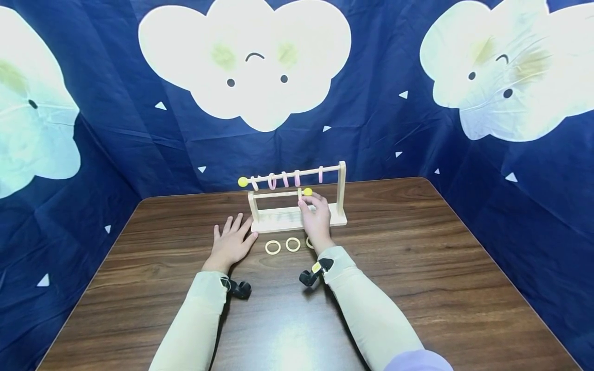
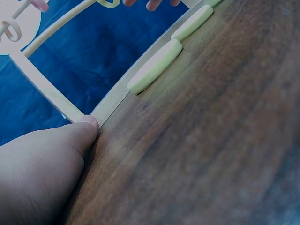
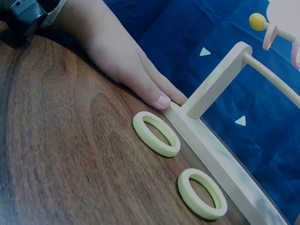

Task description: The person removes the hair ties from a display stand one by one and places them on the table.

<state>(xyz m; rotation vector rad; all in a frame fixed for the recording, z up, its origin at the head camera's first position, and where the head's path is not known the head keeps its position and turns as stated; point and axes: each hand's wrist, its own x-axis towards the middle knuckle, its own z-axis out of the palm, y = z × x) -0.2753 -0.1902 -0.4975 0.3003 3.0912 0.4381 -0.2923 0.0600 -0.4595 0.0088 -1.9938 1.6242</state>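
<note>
A wooden rack [image 1: 278,220] with two rods stands on the table. At the yellow-balled right end of its lower rod, my right hand [image 1: 317,220] pinches a pale yellow ring [image 1: 299,194], which looks to be around the rod. My left hand [image 1: 230,244] lies with fingers spread at the rack's left end, its thumb [image 2: 88,123] touching the corner of the base. Several pink and pale rings [image 1: 272,181] hang on the upper rod. In front of the base lie pale yellow rings [image 1: 273,247], one partly hidden by my right wrist.
The brown wooden table [image 1: 417,268] reaches to a dark blue cloth backdrop [image 1: 380,129] with white clouds and triangles. A yellow ball [image 1: 243,182] caps the upper rod's left end. The rack's tall post [image 1: 341,188] rises right of my right hand.
</note>
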